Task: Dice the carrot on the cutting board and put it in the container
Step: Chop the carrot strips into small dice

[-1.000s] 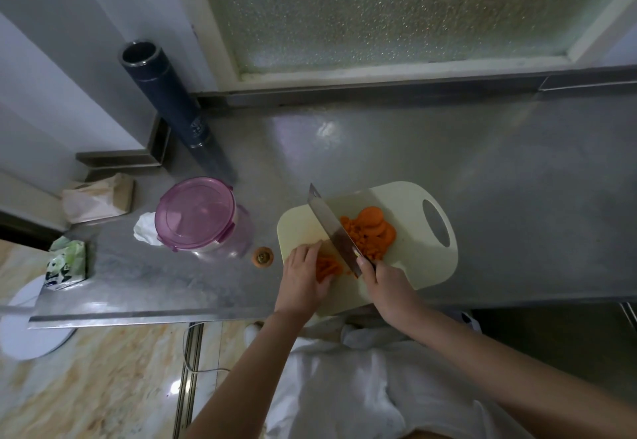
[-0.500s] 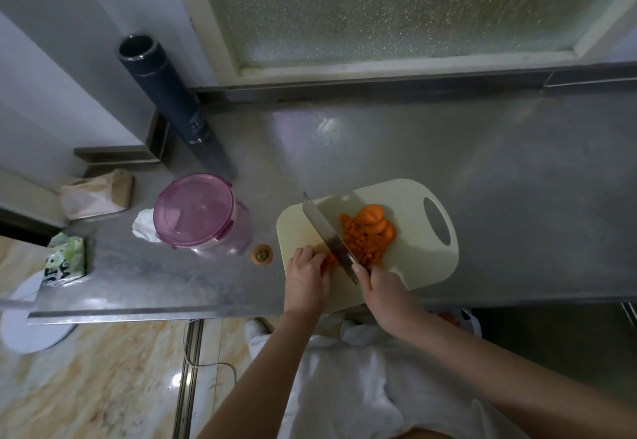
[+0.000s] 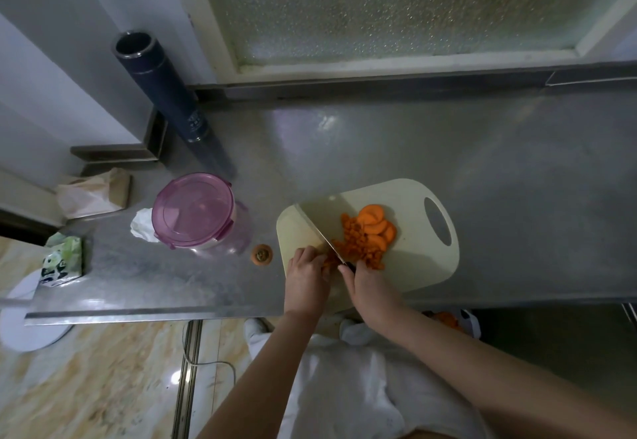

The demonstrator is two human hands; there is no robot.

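A cream cutting board (image 3: 418, 266) lies on the steel counter. On it sit orange carrot slices (image 3: 374, 220) and a heap of diced carrot (image 3: 360, 249). My right hand (image 3: 370, 287) grips the handle of a cleaver (image 3: 319, 228), whose blade lies edge-down across the board's left part. My left hand (image 3: 305, 278) holds a few carrot strips (image 3: 329, 262) against the board, just left of the blade. The container (image 3: 200, 213), clear with a pink lid closed on it, stands to the left of the board.
A carrot end (image 3: 262, 253) lies between container and board. A dark tall flask (image 3: 165, 94) stands at the back left. A paper bag (image 3: 94, 192), a white tissue (image 3: 143, 225) and a green packet (image 3: 62, 261) sit at the counter's left end.
The cleaver blade has come down from tilted to edge-down on the board beside my left fingers. Both hands stay at the board's near left corner.
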